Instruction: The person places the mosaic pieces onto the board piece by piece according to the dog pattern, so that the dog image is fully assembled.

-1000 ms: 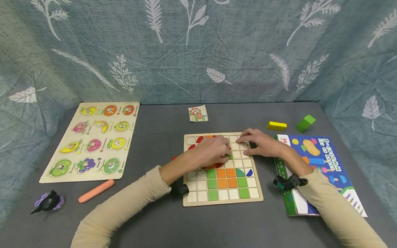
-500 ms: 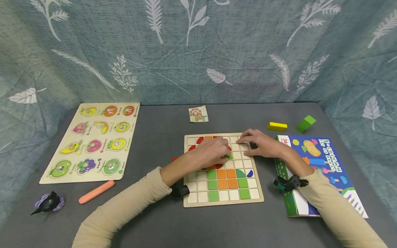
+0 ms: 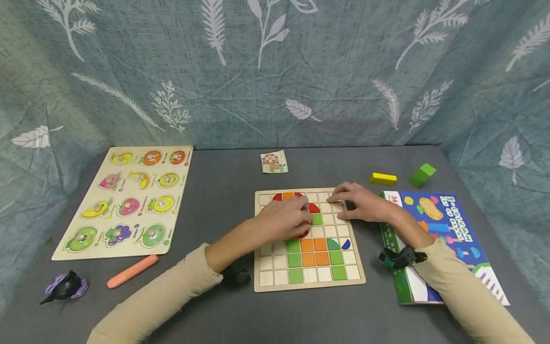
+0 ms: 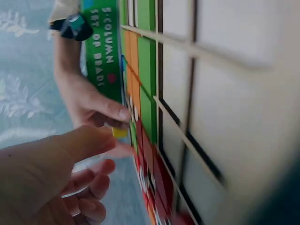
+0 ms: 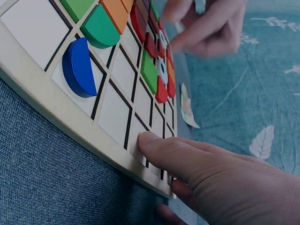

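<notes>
A wooden grid board (image 3: 310,288) lies on the table, partly filled with red, orange and green pieces. My left hand (image 3: 283,219) hovers over its red pieces, beside a green square (image 3: 316,219) and a red rounded piece (image 3: 315,208). In the left wrist view its thumb and loosely bent fingers hold nothing. My right hand (image 3: 363,203) rests at the board's far right corner; in the right wrist view its thumb presses on pale cells near the edge. A blue half-round piece (image 5: 79,68) sits in a cell beside a teal quarter-round piece (image 5: 101,29). My left hand hides several cells.
A small pattern card (image 3: 274,162) lies beyond the board. Right are a yellow block (image 3: 383,179), a green block (image 3: 422,175) and a bead-set box (image 3: 434,239) under the right forearm. Left are a fruit puzzle (image 3: 124,205), an orange stick (image 3: 132,271) and a black-and-purple object (image 3: 65,285).
My left hand has drawn back left from the green square, leaving it and the red piece above it in plain sight. The right hand has stayed at the corner.
</notes>
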`<action>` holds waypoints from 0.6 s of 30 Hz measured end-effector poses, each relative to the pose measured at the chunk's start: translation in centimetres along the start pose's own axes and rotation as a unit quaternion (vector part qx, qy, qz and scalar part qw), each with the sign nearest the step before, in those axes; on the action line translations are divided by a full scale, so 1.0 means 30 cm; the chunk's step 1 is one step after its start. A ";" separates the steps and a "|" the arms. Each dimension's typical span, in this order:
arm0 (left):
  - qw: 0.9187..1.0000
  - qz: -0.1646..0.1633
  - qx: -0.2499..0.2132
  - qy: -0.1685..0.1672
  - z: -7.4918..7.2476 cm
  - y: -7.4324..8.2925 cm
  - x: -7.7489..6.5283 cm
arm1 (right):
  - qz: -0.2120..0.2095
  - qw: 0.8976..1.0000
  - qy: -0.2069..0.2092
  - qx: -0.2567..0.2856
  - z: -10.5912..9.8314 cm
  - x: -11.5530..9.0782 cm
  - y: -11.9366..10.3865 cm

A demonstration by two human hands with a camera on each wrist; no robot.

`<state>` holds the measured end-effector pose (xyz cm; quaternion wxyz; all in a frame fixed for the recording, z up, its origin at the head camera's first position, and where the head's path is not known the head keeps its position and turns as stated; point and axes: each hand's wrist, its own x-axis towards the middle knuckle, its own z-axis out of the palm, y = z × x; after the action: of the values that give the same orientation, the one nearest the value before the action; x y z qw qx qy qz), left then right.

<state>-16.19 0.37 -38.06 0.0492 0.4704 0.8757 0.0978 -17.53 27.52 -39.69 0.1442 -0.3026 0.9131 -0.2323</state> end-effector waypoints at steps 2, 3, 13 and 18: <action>0.999 -0.028 -0.028 0.023 -0.010 -0.029 -0.069 | 0.002 1.000 -0.002 0.002 0.003 0.001 -0.001; 0.997 -0.044 -0.044 0.035 -0.015 -0.046 -0.109 | 0.002 1.000 -0.002 0.003 0.005 0.002 -0.002; 0.980 -0.154 -0.068 0.104 0.016 -0.193 -0.386 | -0.001 1.000 0.001 -0.004 0.001 -0.002 -0.004; 0.979 -0.126 -0.052 0.151 0.047 -0.216 -0.407 | 0.002 1.000 0.001 0.000 0.005 -0.001 -0.006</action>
<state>-14.47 -13.11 -40.92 -0.0476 0.3324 0.9191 0.2061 -17.38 27.36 -39.71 0.1435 -0.3008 0.9138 -0.2323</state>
